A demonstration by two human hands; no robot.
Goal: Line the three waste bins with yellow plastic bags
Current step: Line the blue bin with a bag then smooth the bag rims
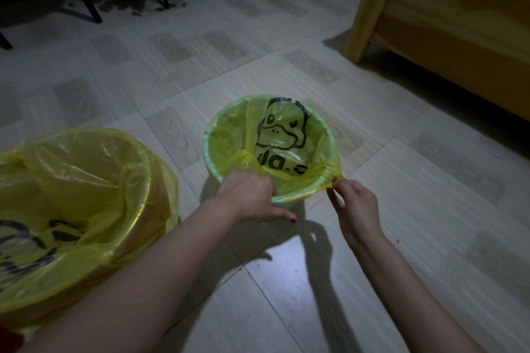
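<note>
A small pale green bin (207, 149) stands on the floor at the middle of the view. A yellow bag with a black duck print (275, 135) lines it, folded over the far and side rim. My left hand (249, 199) grips the bag's edge at the near rim, fingers curled inside. My right hand (351, 200) pinches a gathered corner of the bag (335, 176) just outside the right rim. At the lower left a larger bin (143, 200) wears a yellow bag (86, 180) draped loosely over its rim.
A light wooden piece of furniture (430, 14) fills the upper right, its leg (361, 37) resting on the tiled floor (172, 71). Dark chair legs (94, 11) and a plant stand along the far edge. The room is dim.
</note>
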